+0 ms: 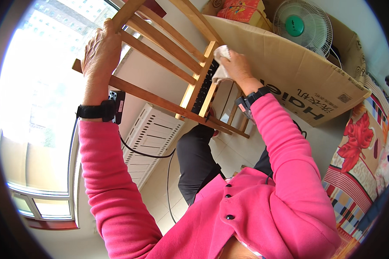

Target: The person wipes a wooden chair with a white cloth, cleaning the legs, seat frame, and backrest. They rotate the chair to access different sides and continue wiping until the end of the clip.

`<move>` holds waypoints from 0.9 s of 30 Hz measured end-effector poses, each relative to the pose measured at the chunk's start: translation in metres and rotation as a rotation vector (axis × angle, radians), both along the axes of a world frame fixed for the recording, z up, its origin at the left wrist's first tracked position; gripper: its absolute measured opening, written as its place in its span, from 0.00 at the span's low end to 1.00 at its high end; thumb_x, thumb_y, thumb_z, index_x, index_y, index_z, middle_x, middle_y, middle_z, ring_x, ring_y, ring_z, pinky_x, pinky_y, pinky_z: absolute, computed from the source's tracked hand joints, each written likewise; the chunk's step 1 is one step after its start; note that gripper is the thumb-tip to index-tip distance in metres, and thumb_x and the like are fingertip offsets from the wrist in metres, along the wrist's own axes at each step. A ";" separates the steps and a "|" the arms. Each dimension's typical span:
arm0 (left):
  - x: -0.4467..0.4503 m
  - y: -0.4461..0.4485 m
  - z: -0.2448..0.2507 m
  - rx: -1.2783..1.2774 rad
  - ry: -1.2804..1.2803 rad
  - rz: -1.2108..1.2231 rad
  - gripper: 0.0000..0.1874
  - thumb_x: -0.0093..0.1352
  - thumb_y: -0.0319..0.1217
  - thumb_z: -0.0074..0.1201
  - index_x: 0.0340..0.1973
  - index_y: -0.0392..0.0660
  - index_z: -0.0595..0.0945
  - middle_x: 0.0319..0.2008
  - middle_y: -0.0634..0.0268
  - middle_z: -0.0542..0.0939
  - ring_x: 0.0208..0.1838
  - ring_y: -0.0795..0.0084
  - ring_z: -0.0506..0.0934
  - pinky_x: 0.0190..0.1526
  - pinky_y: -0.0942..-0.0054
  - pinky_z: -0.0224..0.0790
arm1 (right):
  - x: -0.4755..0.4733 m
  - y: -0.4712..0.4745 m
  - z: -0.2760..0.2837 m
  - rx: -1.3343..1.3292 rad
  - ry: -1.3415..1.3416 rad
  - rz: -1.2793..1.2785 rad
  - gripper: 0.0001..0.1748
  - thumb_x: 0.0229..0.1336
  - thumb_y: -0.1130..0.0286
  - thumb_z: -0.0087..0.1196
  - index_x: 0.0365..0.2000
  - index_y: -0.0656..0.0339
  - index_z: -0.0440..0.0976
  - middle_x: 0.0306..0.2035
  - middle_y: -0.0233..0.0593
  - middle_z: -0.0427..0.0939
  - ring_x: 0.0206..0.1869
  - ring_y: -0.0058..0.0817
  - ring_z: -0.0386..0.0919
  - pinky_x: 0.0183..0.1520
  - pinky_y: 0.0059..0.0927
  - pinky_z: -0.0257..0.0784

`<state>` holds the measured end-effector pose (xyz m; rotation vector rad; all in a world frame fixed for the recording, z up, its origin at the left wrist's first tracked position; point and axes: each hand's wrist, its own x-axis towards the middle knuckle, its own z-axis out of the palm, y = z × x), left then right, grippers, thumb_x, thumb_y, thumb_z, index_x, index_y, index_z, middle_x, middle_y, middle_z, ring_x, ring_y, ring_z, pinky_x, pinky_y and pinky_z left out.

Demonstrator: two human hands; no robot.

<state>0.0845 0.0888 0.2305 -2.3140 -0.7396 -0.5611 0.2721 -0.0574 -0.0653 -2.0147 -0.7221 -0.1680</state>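
Observation:
A slatted wooden chair (168,48) is tilted in front of me, with its legs pointing down toward the tiled floor. My left hand (100,48) grips the end of the chair's frame at the upper left, beside the window. In my right hand (239,66) is a bunched white cloth (221,64), held against or close to the chair near the seat's edge. Dark material with a perforated or woven look shows between the light wooden rails there. Part of the seat is hidden behind the slats and my right hand.
A large cardboard box (278,64) bearing print stands at the right, holding an electric fan (300,27) and a red box (238,11). A white radiator (152,136) lies below the window (35,106). Patterned bedding (356,145) is at far right. A black cable (168,191) hangs near my leg.

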 end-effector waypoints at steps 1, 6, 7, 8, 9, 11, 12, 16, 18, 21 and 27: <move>0.000 0.000 0.000 -0.008 0.004 0.004 0.20 0.74 0.31 0.43 0.61 0.45 0.70 0.47 0.46 0.80 0.52 0.48 0.80 0.52 0.54 0.76 | -0.006 0.006 0.008 0.002 -0.017 0.034 0.18 0.56 0.59 0.52 0.39 0.62 0.78 0.32 0.59 0.80 0.36 0.54 0.80 0.43 0.52 0.75; 0.000 0.003 0.000 -0.054 0.015 0.019 0.21 0.76 0.35 0.40 0.63 0.46 0.66 0.48 0.48 0.80 0.51 0.49 0.80 0.53 0.55 0.72 | -0.018 0.019 0.026 -0.026 0.017 -0.005 0.17 0.56 0.65 0.50 0.46 0.56 0.76 0.32 0.53 0.82 0.37 0.52 0.81 0.42 0.52 0.75; 0.000 0.003 0.000 -0.045 0.012 0.012 0.20 0.76 0.35 0.40 0.63 0.46 0.66 0.47 0.48 0.80 0.51 0.49 0.80 0.53 0.55 0.72 | -0.016 0.021 0.028 -0.026 -0.013 0.000 0.17 0.56 0.66 0.50 0.47 0.54 0.76 0.32 0.52 0.82 0.37 0.52 0.81 0.42 0.51 0.76; -0.001 0.004 -0.001 -0.036 0.007 0.005 0.20 0.76 0.35 0.41 0.62 0.46 0.67 0.47 0.48 0.80 0.51 0.49 0.80 0.53 0.55 0.72 | -0.014 0.023 0.029 -0.032 -0.035 0.015 0.17 0.56 0.66 0.50 0.47 0.53 0.76 0.32 0.52 0.82 0.37 0.51 0.81 0.41 0.50 0.76; -0.001 0.004 -0.001 -0.033 0.004 0.000 0.20 0.76 0.35 0.41 0.62 0.46 0.67 0.47 0.48 0.80 0.51 0.49 0.80 0.53 0.55 0.72 | -0.012 0.025 0.030 -0.041 -0.058 0.010 0.17 0.56 0.67 0.50 0.47 0.51 0.77 0.32 0.51 0.83 0.36 0.51 0.81 0.41 0.49 0.76; -0.001 0.004 -0.001 -0.039 0.004 -0.003 0.20 0.75 0.34 0.41 0.62 0.46 0.67 0.47 0.48 0.80 0.51 0.49 0.79 0.53 0.55 0.72 | -0.011 0.037 0.032 -0.065 -0.077 0.061 0.14 0.58 0.66 0.50 0.44 0.49 0.79 0.31 0.49 0.83 0.37 0.48 0.82 0.42 0.48 0.76; -0.001 0.004 0.000 -0.042 0.001 -0.012 0.20 0.75 0.34 0.41 0.62 0.46 0.67 0.47 0.48 0.79 0.52 0.49 0.79 0.53 0.55 0.72 | -0.011 0.043 0.033 -0.107 -0.066 0.104 0.14 0.59 0.65 0.49 0.45 0.48 0.78 0.32 0.50 0.82 0.38 0.49 0.81 0.43 0.48 0.75; -0.001 0.004 -0.001 -0.050 -0.001 0.031 0.21 0.75 0.34 0.41 0.62 0.46 0.66 0.48 0.49 0.79 0.52 0.49 0.79 0.53 0.55 0.72 | -0.005 0.050 0.026 -0.111 0.020 0.252 0.16 0.59 0.59 0.52 0.43 0.54 0.79 0.37 0.53 0.82 0.43 0.50 0.80 0.48 0.47 0.74; -0.001 0.003 -0.002 -0.067 -0.017 0.028 0.21 0.75 0.34 0.41 0.62 0.46 0.66 0.49 0.49 0.79 0.52 0.49 0.79 0.54 0.55 0.72 | -0.001 0.050 0.019 -0.080 -0.001 0.278 0.17 0.57 0.56 0.54 0.42 0.54 0.80 0.36 0.51 0.82 0.42 0.48 0.80 0.48 0.44 0.75; -0.001 0.004 -0.001 -0.055 0.001 0.014 0.21 0.75 0.35 0.41 0.62 0.46 0.66 0.49 0.49 0.79 0.52 0.49 0.79 0.54 0.55 0.72 | 0.004 0.050 0.015 -0.039 -0.049 0.269 0.19 0.54 0.53 0.57 0.40 0.55 0.81 0.32 0.48 0.83 0.39 0.45 0.82 0.46 0.41 0.75; 0.000 0.004 0.000 -0.056 -0.018 0.005 0.20 0.74 0.37 0.46 0.60 0.47 0.72 0.49 0.47 0.80 0.55 0.49 0.79 0.53 0.54 0.76 | -0.005 0.051 0.024 -0.125 -0.069 0.194 0.22 0.53 0.51 0.59 0.37 0.59 0.80 0.30 0.50 0.83 0.37 0.46 0.82 0.44 0.41 0.77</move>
